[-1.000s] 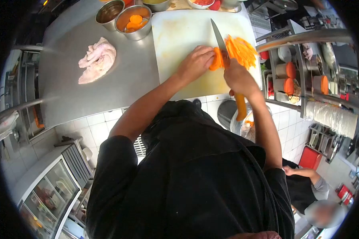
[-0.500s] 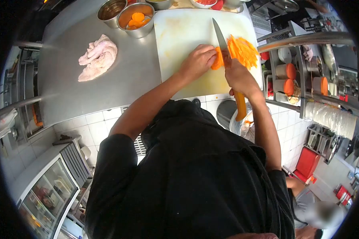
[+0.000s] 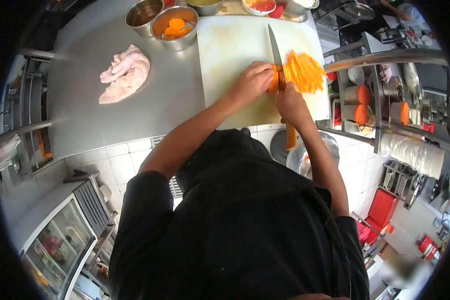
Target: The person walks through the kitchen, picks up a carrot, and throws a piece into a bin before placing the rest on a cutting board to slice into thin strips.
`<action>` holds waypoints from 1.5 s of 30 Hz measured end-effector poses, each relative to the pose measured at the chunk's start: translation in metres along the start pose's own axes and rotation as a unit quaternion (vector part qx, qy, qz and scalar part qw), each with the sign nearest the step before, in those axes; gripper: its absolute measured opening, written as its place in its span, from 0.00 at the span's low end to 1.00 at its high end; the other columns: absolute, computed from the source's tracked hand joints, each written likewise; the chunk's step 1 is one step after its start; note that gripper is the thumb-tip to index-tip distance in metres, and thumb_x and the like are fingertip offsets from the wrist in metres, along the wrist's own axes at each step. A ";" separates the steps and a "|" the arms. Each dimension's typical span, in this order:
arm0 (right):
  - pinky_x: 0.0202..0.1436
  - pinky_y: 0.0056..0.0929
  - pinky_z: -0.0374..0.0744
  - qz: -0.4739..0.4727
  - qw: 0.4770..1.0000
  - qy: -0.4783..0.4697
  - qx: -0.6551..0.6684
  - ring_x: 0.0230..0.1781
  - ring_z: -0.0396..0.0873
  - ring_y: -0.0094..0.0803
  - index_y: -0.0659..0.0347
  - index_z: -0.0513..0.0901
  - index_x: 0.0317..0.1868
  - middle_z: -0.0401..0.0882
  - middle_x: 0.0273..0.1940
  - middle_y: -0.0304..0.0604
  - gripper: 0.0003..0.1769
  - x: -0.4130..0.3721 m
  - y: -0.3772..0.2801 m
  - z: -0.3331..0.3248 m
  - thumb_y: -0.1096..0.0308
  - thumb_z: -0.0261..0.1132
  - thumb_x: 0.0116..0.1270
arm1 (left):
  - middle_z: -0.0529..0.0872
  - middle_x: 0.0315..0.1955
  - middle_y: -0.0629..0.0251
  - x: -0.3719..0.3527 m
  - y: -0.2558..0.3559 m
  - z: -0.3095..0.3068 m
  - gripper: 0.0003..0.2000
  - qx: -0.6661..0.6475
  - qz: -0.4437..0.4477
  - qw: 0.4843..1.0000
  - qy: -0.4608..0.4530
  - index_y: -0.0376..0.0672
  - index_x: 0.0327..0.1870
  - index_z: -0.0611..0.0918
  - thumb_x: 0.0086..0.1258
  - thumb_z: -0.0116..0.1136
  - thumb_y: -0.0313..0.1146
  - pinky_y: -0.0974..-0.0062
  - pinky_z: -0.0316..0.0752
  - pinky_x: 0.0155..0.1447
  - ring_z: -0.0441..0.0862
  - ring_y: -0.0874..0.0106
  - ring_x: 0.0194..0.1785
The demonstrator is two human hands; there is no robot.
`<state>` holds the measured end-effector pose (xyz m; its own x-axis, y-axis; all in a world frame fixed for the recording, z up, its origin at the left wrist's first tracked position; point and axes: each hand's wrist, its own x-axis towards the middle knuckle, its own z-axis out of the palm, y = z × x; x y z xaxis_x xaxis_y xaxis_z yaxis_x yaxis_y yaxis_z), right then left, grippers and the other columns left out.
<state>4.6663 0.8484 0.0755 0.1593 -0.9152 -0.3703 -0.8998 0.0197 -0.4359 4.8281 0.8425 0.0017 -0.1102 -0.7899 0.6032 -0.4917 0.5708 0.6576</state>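
Observation:
On the white cutting board (image 3: 225,42), my left hand (image 3: 255,82) presses closed fingers onto a stack of carrot slices (image 3: 274,80). My right hand (image 3: 294,105) is wrapped round the yellow handle of a kitchen knife (image 3: 275,47), its blade pointing away from me and right beside the carrot slices. Thin orange carrot strips (image 3: 305,72) lie in a heap just right of the blade. The lower part of the blade is partly covered by my right hand.
A crumpled whitish cloth (image 3: 126,75) lies on the steel table (image 3: 170,107). Behind it stand a metal bowl (image 3: 177,42) with carrot slices and another metal bowl (image 3: 144,17). A steel rail (image 3: 385,59) and shelves with stacked containers flank the right side.
The knife and my right hand have shifted slightly left, toward my left hand. The carrot strips spread a little closer to the blade. My left hand stays on the carrot slices.

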 end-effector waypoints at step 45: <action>0.21 0.41 0.83 0.033 0.996 -0.057 0.062 0.16 0.84 0.45 0.77 0.71 0.51 0.82 0.29 0.64 0.17 -0.007 -0.018 -0.029 0.66 0.51 0.77 | 0.86 0.49 0.53 -0.007 0.001 -0.016 0.09 0.002 0.000 1.000 -0.030 0.31 0.47 0.85 0.67 0.60 0.21 0.60 0.78 0.61 0.82 0.53 0.55</action>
<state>4.6693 0.8432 0.1093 0.1538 -0.8588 -0.4887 -0.8534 0.1339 -0.5037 4.8423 0.8526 0.0058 -0.1620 -0.8025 0.5743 -0.4945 0.5697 0.6565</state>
